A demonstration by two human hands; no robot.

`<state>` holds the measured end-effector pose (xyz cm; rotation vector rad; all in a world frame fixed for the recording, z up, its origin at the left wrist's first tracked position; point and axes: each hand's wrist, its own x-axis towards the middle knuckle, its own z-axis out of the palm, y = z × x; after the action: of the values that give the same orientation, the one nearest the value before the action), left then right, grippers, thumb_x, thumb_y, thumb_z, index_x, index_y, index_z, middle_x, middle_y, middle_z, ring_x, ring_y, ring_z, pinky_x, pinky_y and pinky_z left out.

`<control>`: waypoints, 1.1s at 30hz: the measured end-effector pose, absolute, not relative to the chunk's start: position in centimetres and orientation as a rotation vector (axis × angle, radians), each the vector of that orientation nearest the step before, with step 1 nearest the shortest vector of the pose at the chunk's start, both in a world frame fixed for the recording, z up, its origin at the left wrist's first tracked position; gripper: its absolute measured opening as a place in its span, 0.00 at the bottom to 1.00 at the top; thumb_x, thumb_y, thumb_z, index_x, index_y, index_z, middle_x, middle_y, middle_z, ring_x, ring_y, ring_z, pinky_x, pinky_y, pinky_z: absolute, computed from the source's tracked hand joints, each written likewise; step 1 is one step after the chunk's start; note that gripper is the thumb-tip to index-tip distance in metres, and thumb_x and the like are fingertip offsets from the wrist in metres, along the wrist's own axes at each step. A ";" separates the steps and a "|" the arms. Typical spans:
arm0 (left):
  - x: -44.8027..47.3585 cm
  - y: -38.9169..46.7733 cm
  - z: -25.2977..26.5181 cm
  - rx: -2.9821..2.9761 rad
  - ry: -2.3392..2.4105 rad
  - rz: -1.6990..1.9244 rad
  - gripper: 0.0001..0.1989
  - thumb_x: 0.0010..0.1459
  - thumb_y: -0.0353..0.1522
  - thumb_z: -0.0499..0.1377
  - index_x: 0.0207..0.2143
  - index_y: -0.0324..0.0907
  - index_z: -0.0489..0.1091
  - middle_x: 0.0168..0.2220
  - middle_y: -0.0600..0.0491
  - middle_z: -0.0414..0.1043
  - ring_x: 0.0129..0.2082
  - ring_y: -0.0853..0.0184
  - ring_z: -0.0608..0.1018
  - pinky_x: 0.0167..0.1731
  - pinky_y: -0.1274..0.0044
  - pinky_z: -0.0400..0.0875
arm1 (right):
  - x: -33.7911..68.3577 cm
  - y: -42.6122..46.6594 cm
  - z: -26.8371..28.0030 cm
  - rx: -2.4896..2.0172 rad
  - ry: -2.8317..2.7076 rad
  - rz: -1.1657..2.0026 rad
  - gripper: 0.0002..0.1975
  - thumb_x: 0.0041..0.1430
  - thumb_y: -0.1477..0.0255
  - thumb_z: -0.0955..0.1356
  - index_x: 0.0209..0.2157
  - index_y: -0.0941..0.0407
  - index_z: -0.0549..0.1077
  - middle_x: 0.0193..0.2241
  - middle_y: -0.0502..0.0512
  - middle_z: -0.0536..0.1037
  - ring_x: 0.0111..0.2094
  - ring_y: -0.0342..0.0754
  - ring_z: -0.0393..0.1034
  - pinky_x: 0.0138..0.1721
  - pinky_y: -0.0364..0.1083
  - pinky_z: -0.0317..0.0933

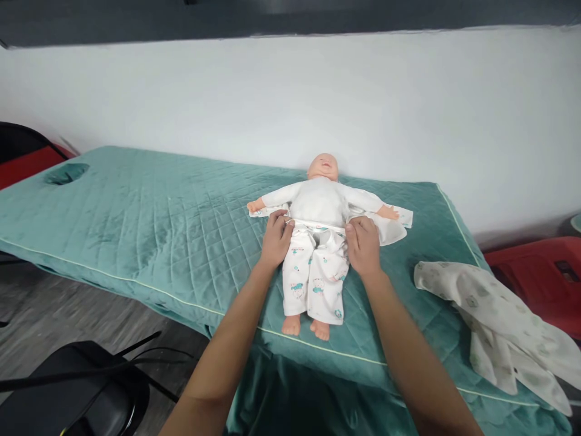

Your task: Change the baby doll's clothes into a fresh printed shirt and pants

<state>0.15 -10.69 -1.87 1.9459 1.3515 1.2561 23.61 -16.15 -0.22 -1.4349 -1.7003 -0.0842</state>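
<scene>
A baby doll (320,200) lies on its back with its arms spread and its head toward the wall. Patterned white pants (297,272) cover its legs, and both bare feet stick out below the hems. My left hand (276,237) pinches the waistband at one side of the doll's waist. At the other side, my right hand (363,242) grips the same waistband, which is stretched straight between the two hands. Under the doll's arms and back is a spread white baby shirt (393,230), partly hidden by the body.
The doll rests on a long bed with a green quilted cover (158,212), which has a face hole (67,174) at the far left. A patterned white cloth (494,315) drapes over the right edge near a red plastic stool (540,278). A black chair (72,387) stands at lower left.
</scene>
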 end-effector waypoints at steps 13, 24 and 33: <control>0.3 -10.9 -1.5 1.956 1.410 1.209 0.12 0.69 0.40 0.50 0.37 0.45 0.68 0.55 0.48 0.66 0.56 0.63 0.72 0.59 0.67 0.66 | 24.2 -17.1 -0.7 -1.462 -1.695 0.050 0.24 0.73 0.62 0.53 0.26 0.52 0.67 0.27 0.55 0.72 0.35 0.53 0.65 0.40 0.53 0.55; 0.2 -10.6 -1.9 1.988 1.346 1.206 0.12 0.70 0.40 0.48 0.37 0.45 0.65 0.54 0.48 0.66 0.57 0.64 0.71 0.61 0.68 0.64 | 23.2 -16.0 -1.0 -1.432 -1.208 0.683 0.18 0.63 0.55 0.65 0.27 0.54 0.66 0.22 0.46 0.66 0.25 0.44 0.61 0.28 0.44 0.57; 0.3 -10.1 -2.2 1.984 1.333 1.240 0.11 0.70 0.39 0.48 0.37 0.45 0.65 0.52 0.48 0.66 0.55 0.65 0.71 0.59 0.70 0.64 | 23.7 -12.8 -2.7 -1.409 -1.299 0.511 0.30 0.64 0.49 0.61 0.57 0.56 0.70 0.60 0.64 0.67 0.61 0.53 0.62 0.66 0.56 0.53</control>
<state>0.29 -10.10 -2.20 1.9842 1.3328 1.2400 23.74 -12.77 -2.70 -1.4086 -1.2994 0.5115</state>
